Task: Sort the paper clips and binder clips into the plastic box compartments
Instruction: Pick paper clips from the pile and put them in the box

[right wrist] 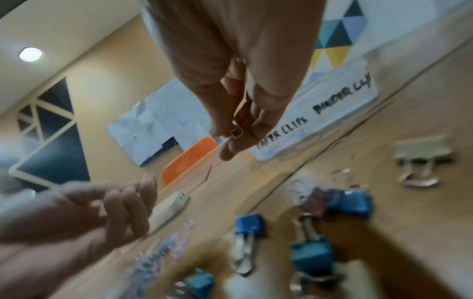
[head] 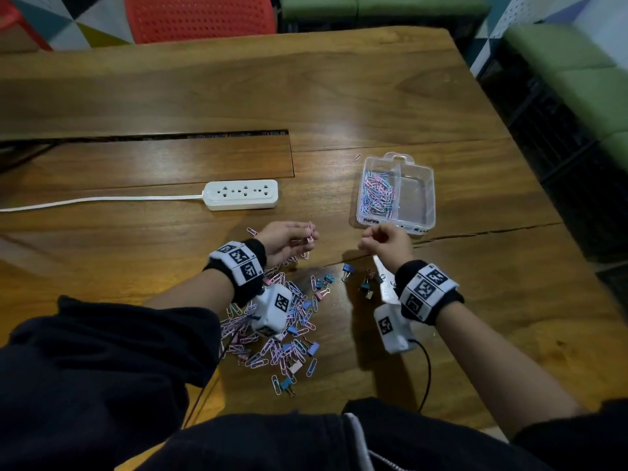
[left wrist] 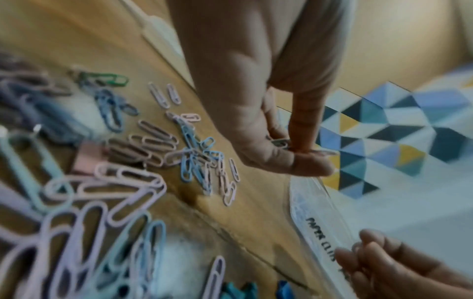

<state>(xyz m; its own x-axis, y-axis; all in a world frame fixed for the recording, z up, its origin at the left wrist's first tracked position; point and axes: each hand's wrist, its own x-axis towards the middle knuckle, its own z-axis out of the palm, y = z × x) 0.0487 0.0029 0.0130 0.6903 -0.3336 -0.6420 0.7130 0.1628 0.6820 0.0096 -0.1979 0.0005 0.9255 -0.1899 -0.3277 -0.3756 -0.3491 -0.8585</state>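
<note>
A clear two-compartment plastic box [head: 432, 195] stands right of centre; its left half holds pink and blue paper clips [head: 378, 195], its right half looks bare. Its front labels read "PAPER CLIPS" and "BINDER CLIPS" [right wrist: 317, 110]. My left hand [head: 307, 234] is raised over the table and pinches paper clips [left wrist: 280, 142] between thumb and finger. Just in front of the box, my right hand [head: 370, 237] is curled and pinches a paper clip [right wrist: 236, 132]. A loose pile of paper clips [head: 278, 331] lies under my left wrist. Binder clips [head: 346, 268] are scattered between the hands.
A white power strip [head: 241, 194] with its cable lies left of the box. Behind it a cable slot [head: 170, 136] cuts the wooden table. One stray paper clip [head: 356, 158] lies behind the box. A red chair [head: 200, 17] stands beyond the far edge.
</note>
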